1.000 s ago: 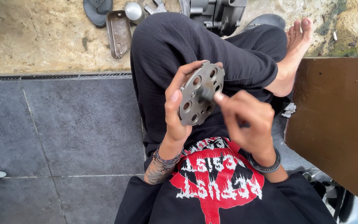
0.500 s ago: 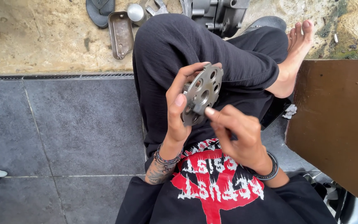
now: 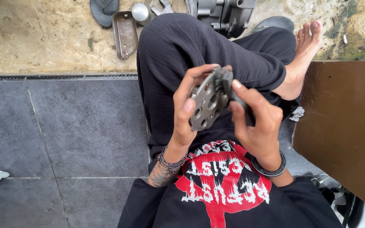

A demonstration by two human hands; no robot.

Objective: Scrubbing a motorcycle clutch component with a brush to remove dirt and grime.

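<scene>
I sit cross-legged in black trousers and a black shirt with a red print. My left hand (image 3: 186, 107) grips a round grey metal plate with several holes (image 3: 205, 105), held upright over my lap, thumb on its face. My right hand (image 3: 254, 122) holds a dark brush-like tool (image 3: 229, 90) whose head rests against the plate's upper right edge. My bare foot (image 3: 303, 55) lies to the upper right.
A grey tiled floor (image 3: 85, 126) spreads left, bordered by a drain grate (image 3: 60, 77) and rough concrete. Beyond it lie a small metal tray (image 3: 124, 33), a round metal cap (image 3: 140, 12), a sandal (image 3: 102, 9) and a dark engine part (image 3: 224, 12). A brown board (image 3: 347, 122) stands at right.
The plate has turned more edge-on and shifted slightly lower. My right hand moved up from below the plate, bringing the tool against the plate's upper edge.
</scene>
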